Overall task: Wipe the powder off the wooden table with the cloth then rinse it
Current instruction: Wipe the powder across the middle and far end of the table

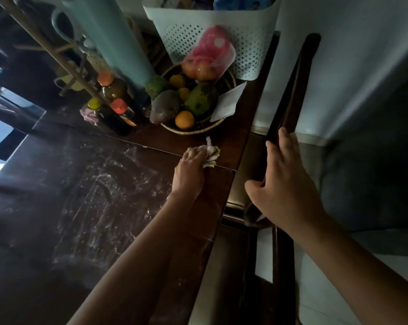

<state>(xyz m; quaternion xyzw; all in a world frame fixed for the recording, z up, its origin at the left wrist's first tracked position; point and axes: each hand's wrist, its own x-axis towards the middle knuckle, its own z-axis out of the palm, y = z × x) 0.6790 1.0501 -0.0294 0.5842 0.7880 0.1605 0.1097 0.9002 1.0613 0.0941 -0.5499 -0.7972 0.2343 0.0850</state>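
Clutching cloth (211, 154), left hand (190, 172) palm-down

The wooden table (231, 137) is seen from one head-worn camera, held close above its right edge, faced steeply down.

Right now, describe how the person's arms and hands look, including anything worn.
The left hand and right hand wear no gloves; no ring, watch or bracelet shows. The left forearm and right forearm are bare right to the frame edge, with no sleeve in view.
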